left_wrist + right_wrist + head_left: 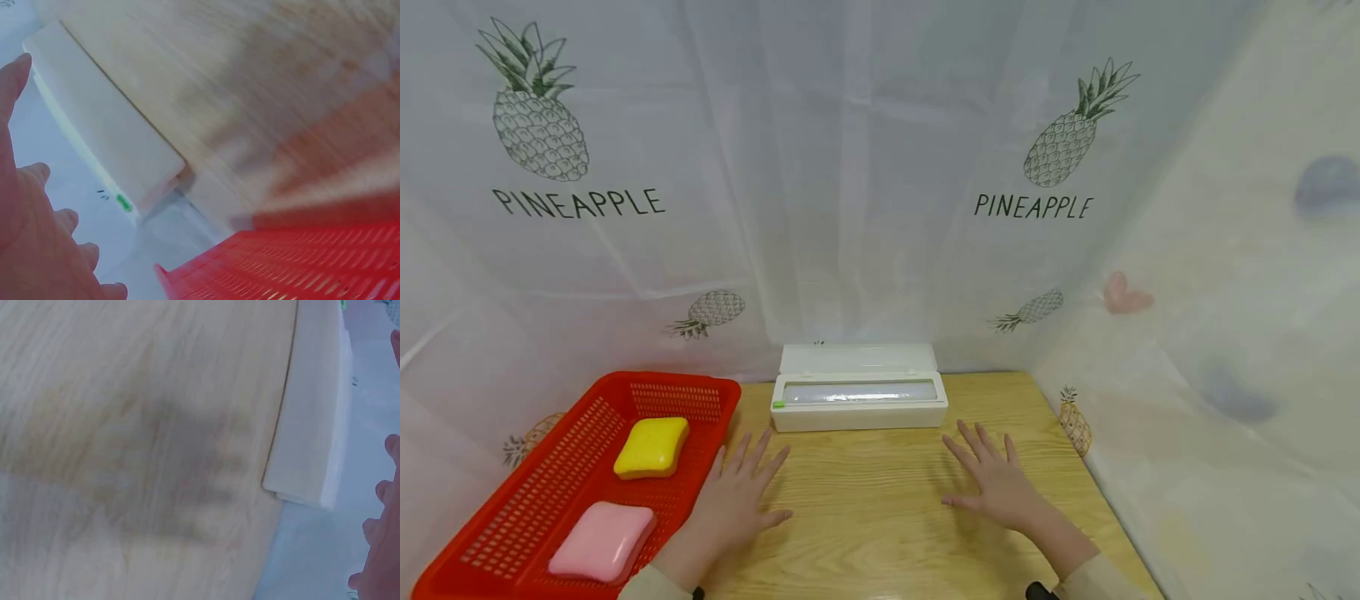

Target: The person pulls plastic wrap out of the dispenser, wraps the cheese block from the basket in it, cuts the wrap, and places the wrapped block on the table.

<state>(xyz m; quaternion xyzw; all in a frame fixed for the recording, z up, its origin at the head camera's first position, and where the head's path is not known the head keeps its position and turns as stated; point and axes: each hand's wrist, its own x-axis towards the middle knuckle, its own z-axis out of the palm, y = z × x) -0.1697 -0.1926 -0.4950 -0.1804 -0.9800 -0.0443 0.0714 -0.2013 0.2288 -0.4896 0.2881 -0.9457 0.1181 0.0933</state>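
My left hand (735,502) spreads its fingers over the table beside the red basket, holding nothing. On the other side my right hand (997,486) is spread too, palm down above the wood, its shadow falling below it in the right wrist view. Between and beyond them a long white box (859,417) stands at the back of the table, its lid (859,359) raised. Inside lies a roll of clear film (859,392), and a small green piece (778,404) sits at the left front edge. In the left wrist view the box's front (109,115) faces the hand.
A red plastic basket (724,417) with perforated walls takes up the left side. It holds a yellow sponge-like block (652,447) and a pink one (603,541). Pale curtains (865,167) printed with pineapples rise behind and at both sides of the wooden table (865,508).
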